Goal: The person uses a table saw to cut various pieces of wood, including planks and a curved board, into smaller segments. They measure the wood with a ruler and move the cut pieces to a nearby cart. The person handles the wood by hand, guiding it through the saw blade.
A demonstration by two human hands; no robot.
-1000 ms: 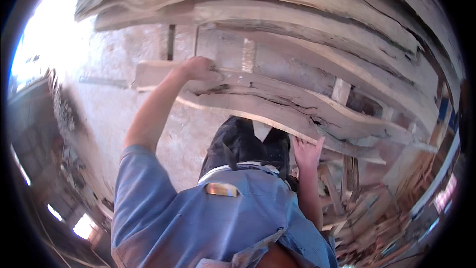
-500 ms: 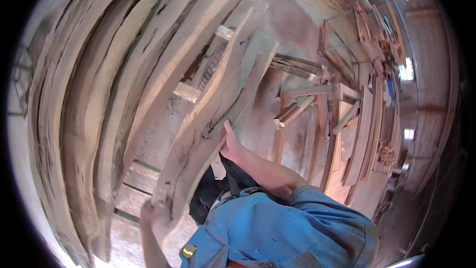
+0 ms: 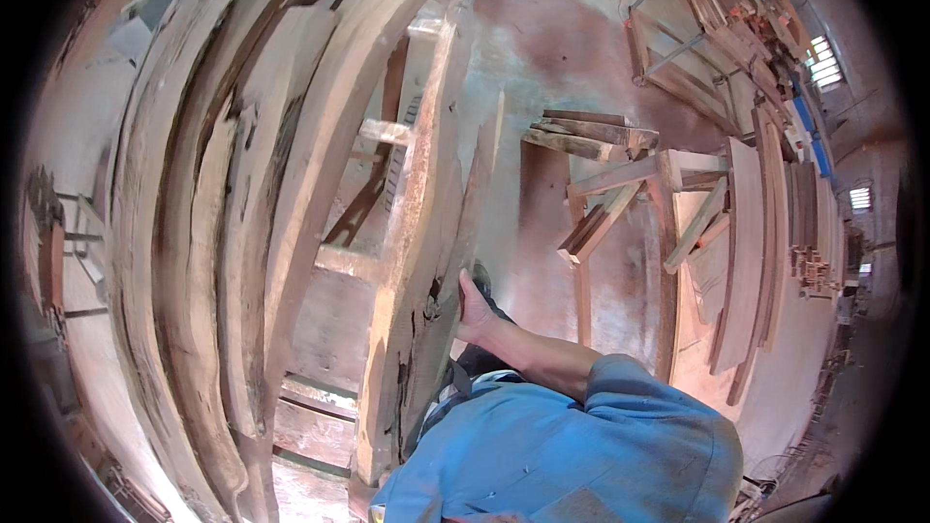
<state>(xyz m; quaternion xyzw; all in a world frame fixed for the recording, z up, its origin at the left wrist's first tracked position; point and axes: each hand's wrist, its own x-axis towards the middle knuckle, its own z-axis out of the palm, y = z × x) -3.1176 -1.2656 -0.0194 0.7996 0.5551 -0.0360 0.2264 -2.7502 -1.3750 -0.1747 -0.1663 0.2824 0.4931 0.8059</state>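
Observation:
A long, thick wooden slab (image 3: pixel 417 300) with a wavy edge and dark cracks runs from near my body toward the far side, tilted on its edge. My right hand (image 3: pixel 471 308) holds its right edge, thumb up along the side, the other fingers mostly hidden. At the near end, low in the view, only a small part of my left hand (image 3: pixel 360 496) shows against the slab's left side; the slab and my blue shirt hide most of it. Left of this slab, several similar rough boards (image 3: pixel 315 145) lie side by side.
Pale crosspieces (image 3: pixel 349 261) of a rack lie under the boards. To the right stand a wooden frame (image 3: pixel 620 176) with short beams on it and a pile of beams (image 3: pixel 591 131). Long planks (image 3: pixel 741 252) are stacked further right. A metal-legged stand (image 3: pixel 82 242) is at far left.
The slab has swung more upright in the view and shifted, its near end closer to my body. My left hand is now mostly hidden. My right hand keeps its hold.

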